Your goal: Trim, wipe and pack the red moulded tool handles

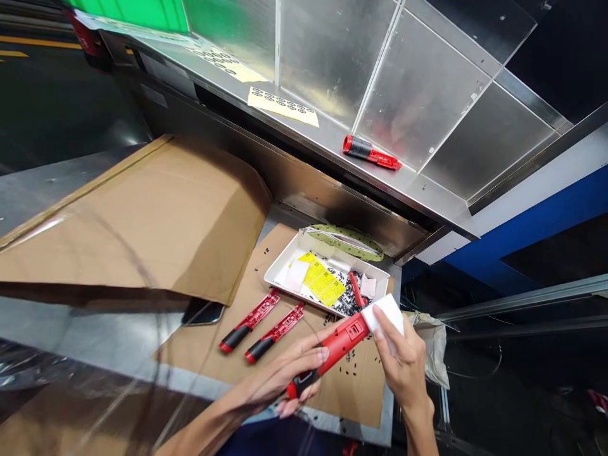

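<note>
My left hand [304,364] is wrapped round a red and black plastic tool housing [342,343], tilted with its far end up to the right. Between the fingers and thumb of my right hand [401,354] is a white wiping pad [386,315], pressed against that far end and covering it. Two more red housing halves [251,320] [275,332] lie on the cardboard sheet [332,399], to the left of my hands. Just beyond the held housing stands a white tray [280,285] with yellow labels [320,278], small black pieces and a red piece in it.
A large cardboard box [156,215] takes up the left side. A dark phone-like object [203,313] pokes out beneath it. On the metal ledge lie another red housing [370,153] and a yellow sticker sheet [282,106]. A green pouch [349,240] sits behind the tray.
</note>
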Motion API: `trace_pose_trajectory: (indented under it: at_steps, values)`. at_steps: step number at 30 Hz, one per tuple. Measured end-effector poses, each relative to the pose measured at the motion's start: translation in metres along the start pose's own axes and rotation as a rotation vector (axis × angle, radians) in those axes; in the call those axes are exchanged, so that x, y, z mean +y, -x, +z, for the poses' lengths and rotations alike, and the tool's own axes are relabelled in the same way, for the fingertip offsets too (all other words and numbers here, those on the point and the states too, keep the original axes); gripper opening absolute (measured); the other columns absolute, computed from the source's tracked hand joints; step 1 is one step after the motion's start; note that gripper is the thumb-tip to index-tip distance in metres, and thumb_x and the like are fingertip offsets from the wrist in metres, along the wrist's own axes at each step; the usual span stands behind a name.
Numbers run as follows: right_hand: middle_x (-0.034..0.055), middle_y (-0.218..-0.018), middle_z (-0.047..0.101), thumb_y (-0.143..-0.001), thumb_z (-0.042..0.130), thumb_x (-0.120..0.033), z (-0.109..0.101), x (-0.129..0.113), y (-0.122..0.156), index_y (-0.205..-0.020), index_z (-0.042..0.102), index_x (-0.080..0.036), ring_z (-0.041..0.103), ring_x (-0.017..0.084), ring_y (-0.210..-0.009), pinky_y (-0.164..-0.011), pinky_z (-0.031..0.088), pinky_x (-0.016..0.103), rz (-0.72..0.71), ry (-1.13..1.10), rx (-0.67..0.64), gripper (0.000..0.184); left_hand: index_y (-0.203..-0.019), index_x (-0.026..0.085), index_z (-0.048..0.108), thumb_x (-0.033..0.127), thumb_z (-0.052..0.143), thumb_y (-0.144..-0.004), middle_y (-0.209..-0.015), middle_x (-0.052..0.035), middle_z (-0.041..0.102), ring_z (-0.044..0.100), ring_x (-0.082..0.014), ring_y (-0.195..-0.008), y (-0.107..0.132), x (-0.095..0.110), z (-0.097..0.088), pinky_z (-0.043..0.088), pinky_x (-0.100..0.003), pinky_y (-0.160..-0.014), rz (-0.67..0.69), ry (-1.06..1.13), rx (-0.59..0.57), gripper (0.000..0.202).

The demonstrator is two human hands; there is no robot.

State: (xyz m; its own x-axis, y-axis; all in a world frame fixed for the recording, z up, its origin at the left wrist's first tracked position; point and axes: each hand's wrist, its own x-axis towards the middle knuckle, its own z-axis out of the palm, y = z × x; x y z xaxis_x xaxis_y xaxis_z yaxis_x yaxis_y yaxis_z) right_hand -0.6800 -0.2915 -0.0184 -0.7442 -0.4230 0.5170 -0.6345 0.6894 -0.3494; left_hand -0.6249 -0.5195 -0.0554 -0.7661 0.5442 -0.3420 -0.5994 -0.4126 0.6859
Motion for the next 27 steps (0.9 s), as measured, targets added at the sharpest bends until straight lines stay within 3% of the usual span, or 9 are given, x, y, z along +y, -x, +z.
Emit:
trace_pose_trajectory:
  at_steps: [6,10,15,20,23,27]
  values:
    - [0.0105,-0.116,0.071,-0.1,0.05,-0.03,0.004,-0.001,0.001,-0.132,0.065,-0.028,0.071,0.021,-0.094,-0.074,0.058,0.03,0.054,-0.034,-0.048,0.036,-0.159,0.021,0.027,0.054,0.063,-0.09,-0.05,0.0055,0.052,0.035,-0.0054,-0.033,0.001,0.001,0.004,0.025,-0.012,-0.032,0.031,-0.128,0.031,0.085]
    - [0.0127,-0.121,0.07,-0.1,0.049,-0.032,0.011,0.001,0.006,-0.129,0.068,-0.024,0.072,0.023,-0.098,-0.078,0.059,0.033,0.138,-0.048,0.006,0.035,-0.157,0.022,0.033,0.053,0.065,-0.088,-0.053,0.0039,0.055,0.038,-0.0074,-0.035,-0.003,-0.003,0.003,0.028,-0.014,-0.032,0.08,-0.166,0.059,0.082]
    - [0.0127,-0.121,0.071,-0.099,0.05,-0.029,0.022,0.003,0.008,-0.128,0.068,-0.024,0.071,0.023,-0.102,-0.083,0.06,0.034,0.091,-0.115,-0.017,0.035,-0.156,0.021,0.036,0.051,0.065,-0.089,-0.052,0.0055,0.05,0.037,-0.0081,-0.035,0.0,0.0,0.007,0.031,-0.016,-0.034,0.143,-0.279,0.124,0.079]
    - [0.0134,-0.121,0.07,-0.099,0.052,-0.029,0.026,0.004,0.013,-0.13,0.066,-0.022,0.072,0.023,-0.101,-0.082,0.06,0.034,0.102,-0.158,0.06,0.035,-0.155,0.02,0.038,0.053,0.066,-0.087,-0.049,0.0073,0.044,0.036,-0.0087,-0.037,0.001,0.0,0.011,0.033,-0.017,-0.035,0.157,-0.327,0.188,0.081]
    - [0.0134,-0.119,0.071,-0.098,0.053,-0.031,0.028,0.005,0.015,-0.127,0.068,-0.022,0.072,0.023,-0.1,-0.079,0.06,0.033,0.12,-0.157,0.074,0.034,-0.153,0.019,0.04,0.054,0.069,-0.084,-0.046,0.0074,0.045,0.035,-0.0085,-0.034,-0.002,-0.003,0.01,0.028,-0.016,-0.032,0.114,-0.231,0.14,0.083]
    - [0.0129,-0.116,0.072,-0.098,0.052,-0.033,0.037,0.004,0.017,-0.13,0.066,-0.021,0.072,0.022,-0.096,-0.08,0.059,0.033,0.167,-0.184,0.108,0.037,-0.142,0.018,0.051,0.05,0.059,-0.091,-0.048,0.0054,0.049,0.023,-0.0034,-0.031,-0.007,-0.005,0.005,0.014,-0.012,-0.03,-0.051,0.196,0.052,0.06]
